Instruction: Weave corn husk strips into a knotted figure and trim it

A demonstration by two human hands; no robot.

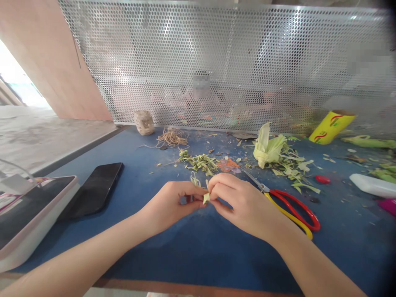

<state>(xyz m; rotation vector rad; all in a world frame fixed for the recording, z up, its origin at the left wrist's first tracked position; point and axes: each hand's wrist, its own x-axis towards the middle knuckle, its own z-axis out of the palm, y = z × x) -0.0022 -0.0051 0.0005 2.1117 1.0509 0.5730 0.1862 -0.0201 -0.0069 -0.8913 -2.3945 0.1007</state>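
Over the middle of the blue tabletop, my left hand (176,200) and my right hand (235,198) meet at the fingertips. Both pinch a small, pale green piece of corn husk (206,198). Thin light strands (194,180) show just beyond the left fingers. Behind the hands lies a pile of small knotted-looking husk bits (201,163). Scissors (287,206) with a red and a yellow handle rest beside my right wrist, blades pointing away to the left. Part of the held piece is hidden by my fingers.
Farther right stand a bunch of corn husk (268,149) and a yellow tube (331,127). Twine (173,137) and a round pale block (144,122) sit at the back left. A black phone (95,189) leans near a white-rimmed tray (46,222). Perforated metal mesh (185,53) borders the back.
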